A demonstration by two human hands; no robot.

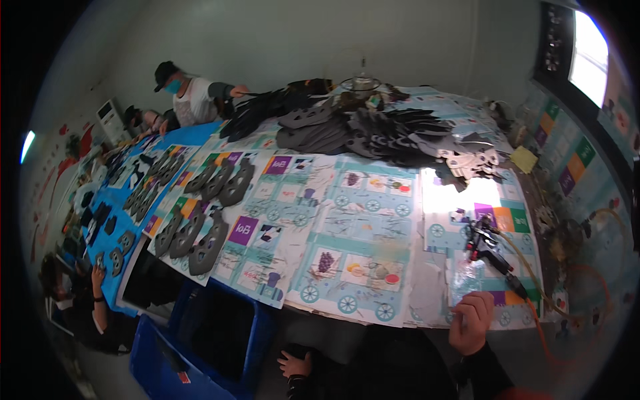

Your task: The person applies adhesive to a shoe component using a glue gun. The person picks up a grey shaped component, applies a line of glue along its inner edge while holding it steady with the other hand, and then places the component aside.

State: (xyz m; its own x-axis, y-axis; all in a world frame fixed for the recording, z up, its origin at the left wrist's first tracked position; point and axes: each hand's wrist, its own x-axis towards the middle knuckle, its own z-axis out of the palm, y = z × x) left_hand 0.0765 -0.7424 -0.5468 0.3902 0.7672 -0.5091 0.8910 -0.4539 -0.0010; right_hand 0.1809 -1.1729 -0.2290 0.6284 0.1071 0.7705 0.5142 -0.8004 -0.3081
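Observation:
Low in the view, my left hand (295, 365) is by my dark-clothed leg, fingers apart and holding nothing that shows. My right hand (472, 325) is at the table's front edge with its fingers curled in; whatever they hold, if anything, is hidden. Just beyond it lies a black spray gun (490, 248) with red parts, joined to an orange hose (537, 327) and a yellowish tube. Left on the table, several grey cut-out pieces with holes (212, 243) lie in rows on printed sheets.
Dark flat pieces (380, 133) are heaped along the table's far side. A blue bin (247, 333) stands below the front edge at left. Two people sit or stand behind a blue-covered table (107, 200), and another person (100, 313) is at its near side. A yellow sponge-like block (524, 159) lies at right.

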